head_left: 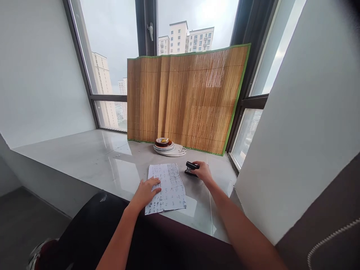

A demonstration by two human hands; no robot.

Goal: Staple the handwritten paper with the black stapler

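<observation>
Handwritten white paper (pixel 168 191) with uneven edges lies on the glossy window ledge (pixel 112 168). On its left side rests my left hand (pixel 146 192), fingers apart and nothing held. To the right of the paper, my right hand (pixel 203 171) is closed around the back end of a black stapler (pixel 191 168). The stapler's front points left towards the paper, and a gap separates the two. Its jaws look apart. My right fingertips are partly hidden behind the hand.
A stack of small plates (pixel 164 145) sits beyond the paper, overlapping a white oval plate (pixel 179 150). Behind stands a bamboo mat (pixel 182 101) with green edging, leaning against the windows. A wall (pixel 303 112) rises close on the right.
</observation>
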